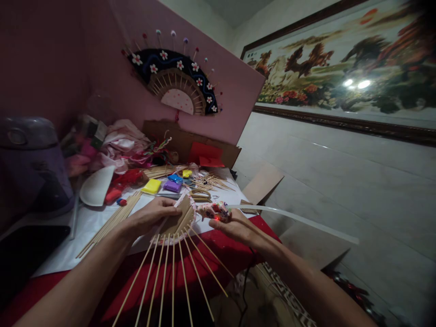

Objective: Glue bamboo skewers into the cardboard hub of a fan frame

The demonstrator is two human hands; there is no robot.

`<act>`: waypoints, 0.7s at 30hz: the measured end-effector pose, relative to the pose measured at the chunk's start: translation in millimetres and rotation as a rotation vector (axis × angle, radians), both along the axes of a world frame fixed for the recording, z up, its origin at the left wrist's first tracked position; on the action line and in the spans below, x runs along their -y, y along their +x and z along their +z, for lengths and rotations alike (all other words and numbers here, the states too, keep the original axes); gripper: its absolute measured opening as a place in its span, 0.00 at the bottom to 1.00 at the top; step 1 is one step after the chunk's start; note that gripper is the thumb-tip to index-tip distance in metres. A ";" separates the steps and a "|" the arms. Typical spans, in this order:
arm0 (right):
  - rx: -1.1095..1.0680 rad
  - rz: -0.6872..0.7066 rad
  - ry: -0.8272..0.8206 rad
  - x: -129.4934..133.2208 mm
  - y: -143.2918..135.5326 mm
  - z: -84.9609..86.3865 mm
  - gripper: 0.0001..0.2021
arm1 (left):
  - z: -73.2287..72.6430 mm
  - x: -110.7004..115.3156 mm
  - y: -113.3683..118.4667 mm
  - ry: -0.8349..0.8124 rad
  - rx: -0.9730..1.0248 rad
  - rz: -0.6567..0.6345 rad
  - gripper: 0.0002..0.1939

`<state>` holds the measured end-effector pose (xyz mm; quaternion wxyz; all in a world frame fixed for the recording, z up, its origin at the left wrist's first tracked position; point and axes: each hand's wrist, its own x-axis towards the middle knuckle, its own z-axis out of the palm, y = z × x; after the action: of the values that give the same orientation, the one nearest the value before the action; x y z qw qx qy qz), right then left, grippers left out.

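My left hand (164, 211) is closed on the edge of a half-round cardboard piece (180, 222) with a pale patterned border. Several thin bamboo sticks (173, 277) fan out from its curved side towards me. In my right hand (238, 227) is a hot glue gun (216, 211) with a colourful patterned body and a lit red light. A long translucent glue stick (289, 210) runs out of its back to the right. The gun's nozzle points left at the cardboard's border; whether it touches I cannot tell.
Scissors (200, 195), yellow (151, 186) and purple (172, 185) clay packs and loose bamboo sticks (109, 225) lie on the white-covered table. A purple bottle (34, 168) and a dark tablet-like slab (34, 245) are at left. A decorated fan (177, 81) hangs behind on a pink panel.
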<state>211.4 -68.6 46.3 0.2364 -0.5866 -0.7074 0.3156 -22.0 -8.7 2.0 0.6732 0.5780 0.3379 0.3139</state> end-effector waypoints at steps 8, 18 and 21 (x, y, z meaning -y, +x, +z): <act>-0.016 0.018 0.029 -3.8 4.2 -6.0 0.16 | 1.6 1.0 0.1 0.010 -0.003 0.007 0.11; -0.011 0.041 -0.008 -4.6 6.3 -9.7 0.17 | -0.8 -1.2 -0.7 0.009 0.005 -0.013 0.13; -0.014 0.032 -0.010 -3.9 6.0 -10.2 0.17 | -1.0 -0.8 -0.5 0.004 0.002 0.001 0.12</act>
<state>217.4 -64.7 36.1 0.2331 -0.5740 -0.7136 0.3270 -22.5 -7.9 1.0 0.6721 0.5790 0.3370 0.3154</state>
